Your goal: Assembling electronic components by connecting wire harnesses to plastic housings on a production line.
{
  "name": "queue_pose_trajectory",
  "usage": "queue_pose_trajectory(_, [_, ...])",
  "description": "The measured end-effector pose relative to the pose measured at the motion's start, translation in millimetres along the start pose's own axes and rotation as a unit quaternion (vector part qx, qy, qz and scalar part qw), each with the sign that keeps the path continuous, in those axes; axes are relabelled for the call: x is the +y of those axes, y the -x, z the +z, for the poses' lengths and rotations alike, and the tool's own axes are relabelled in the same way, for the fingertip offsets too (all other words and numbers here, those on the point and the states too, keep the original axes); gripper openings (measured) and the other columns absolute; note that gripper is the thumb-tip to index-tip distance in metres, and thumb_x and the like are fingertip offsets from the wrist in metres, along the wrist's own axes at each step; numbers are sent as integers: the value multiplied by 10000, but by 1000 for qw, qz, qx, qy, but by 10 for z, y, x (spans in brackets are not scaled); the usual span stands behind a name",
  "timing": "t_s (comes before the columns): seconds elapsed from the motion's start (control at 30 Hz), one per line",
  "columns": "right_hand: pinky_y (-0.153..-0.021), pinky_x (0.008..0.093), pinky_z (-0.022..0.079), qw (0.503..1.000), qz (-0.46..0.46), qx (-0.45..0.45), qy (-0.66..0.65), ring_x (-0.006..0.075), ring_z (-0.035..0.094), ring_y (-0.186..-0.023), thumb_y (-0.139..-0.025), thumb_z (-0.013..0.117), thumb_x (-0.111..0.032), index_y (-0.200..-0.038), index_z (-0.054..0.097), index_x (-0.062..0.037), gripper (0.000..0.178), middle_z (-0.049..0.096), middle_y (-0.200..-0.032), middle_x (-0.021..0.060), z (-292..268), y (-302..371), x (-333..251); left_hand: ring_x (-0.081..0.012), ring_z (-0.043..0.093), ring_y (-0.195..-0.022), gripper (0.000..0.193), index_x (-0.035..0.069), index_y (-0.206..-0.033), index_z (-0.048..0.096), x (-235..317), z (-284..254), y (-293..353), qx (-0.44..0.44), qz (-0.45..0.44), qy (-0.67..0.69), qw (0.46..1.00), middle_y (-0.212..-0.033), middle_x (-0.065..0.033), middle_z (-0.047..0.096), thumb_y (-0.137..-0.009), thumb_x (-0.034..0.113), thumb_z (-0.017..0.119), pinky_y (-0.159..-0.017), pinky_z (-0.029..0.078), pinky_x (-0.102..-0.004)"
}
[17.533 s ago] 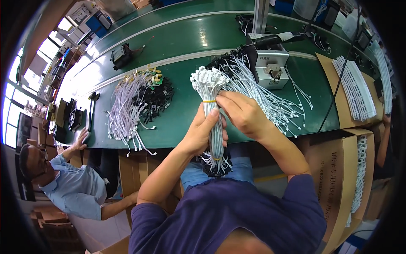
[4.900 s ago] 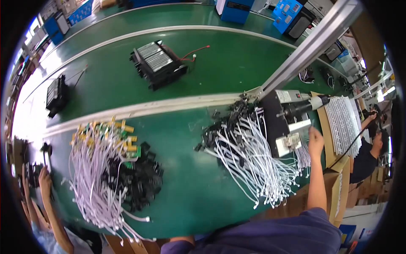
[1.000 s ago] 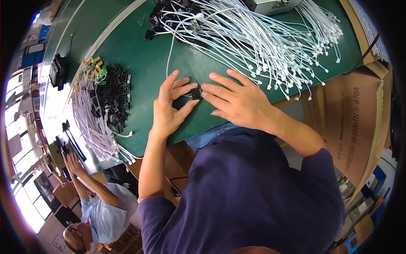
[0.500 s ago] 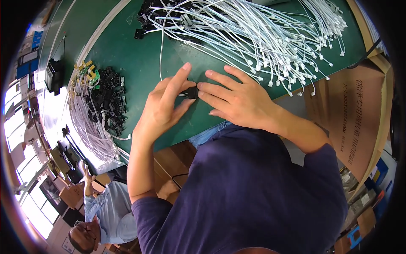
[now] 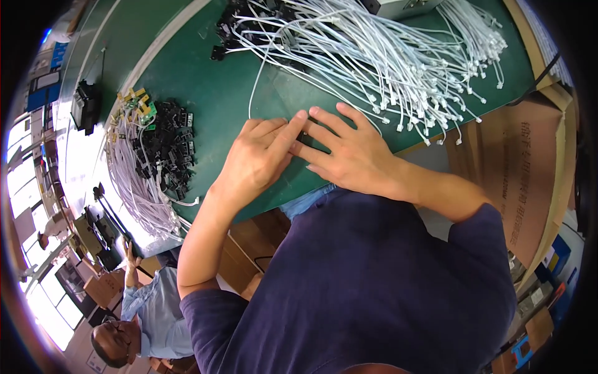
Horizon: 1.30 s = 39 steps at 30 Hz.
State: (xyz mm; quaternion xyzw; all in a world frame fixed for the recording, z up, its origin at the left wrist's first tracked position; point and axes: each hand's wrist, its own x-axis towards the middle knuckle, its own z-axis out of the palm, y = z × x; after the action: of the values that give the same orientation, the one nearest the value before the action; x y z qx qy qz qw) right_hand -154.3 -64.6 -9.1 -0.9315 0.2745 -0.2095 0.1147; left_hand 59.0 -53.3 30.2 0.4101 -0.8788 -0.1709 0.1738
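Observation:
My left hand point(image 5: 258, 156) is curled above the green table, its index finger reaching across to my right fingertips. Between the two hands, its fingers and thumb close on a small black plastic housing, now almost wholly hidden. A thin white cable point(image 5: 254, 93) runs from the far pile down to this hand. My right hand point(image 5: 358, 153) lies palm down with fingers spread, its middle fingertips meeting the left fingers at the hidden housing. Beyond the hands spreads a large bundle of white cables point(image 5: 374, 62) with small white plugs; black housings point(image 5: 243, 25) lie at its far left end.
Left on the green table point(image 5: 218, 149) sit a heap of black parts point(image 5: 171, 143), greenish circuit boards point(image 5: 140, 112) and white cables point(image 5: 134, 193). A cardboard box point(image 5: 523, 168) stands right of the table. At lower left is another person point(image 5: 156, 305) in a light blue shirt.
The left hand has shifted right, its index finger now lowered over the black housing, which my fingers cover. My right hand stays close by, fingers still spread. The view has shifted slightly.

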Motion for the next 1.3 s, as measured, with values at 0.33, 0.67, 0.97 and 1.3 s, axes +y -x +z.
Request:
queue_pose_trajectory(0.33, [-555,317,489,935,173,134,-278,245,621,-618,-792,752,-239,-923,634,-33,272,646,-762,126,-249,-247,-189,-286,643,-897,537,1,-1162,529,295,233,117,315,7,-77,946,-1045,-152,651,-670,6,742,-810,464,-441])
queue_pose_trajectory(0.67, [-477,359,419,965,-93,44,-241,253,529,-559,-684,760,-234,-640,543,-75,273,501,-603,73,-664,145,211,-225,674,-848,208,-2,-949,676,133,-1058,-409,366,-93,88,922,-901,-117,697,-807,148,699,-716,518,-334])
queue_pose_trajectory(0.97, [-770,323,565,961,-40,-13,-274,233,687,-820,-738,776,-168,-1044,686,-47,341,707,-976,75,-684,329,250,-375,401,-1333,1061,-20,-1396,430,-3154,-727,-1967,394,-562,244,685,-1409,-225,460,-718,792,513,-1115,279,-426])
queue_pose_trajectory(1.3, [-772,350,551,916,43,58,-394,279,679,-874,-776,727,-152,-1005,649,17,295,680,-998,144,-460,449,332,-330,449,-1224,910,118,-1392,326,-3895,-735,-2688,491,-427,526,548,-1350,-188,400,-641,263,819,-990,421,-438])
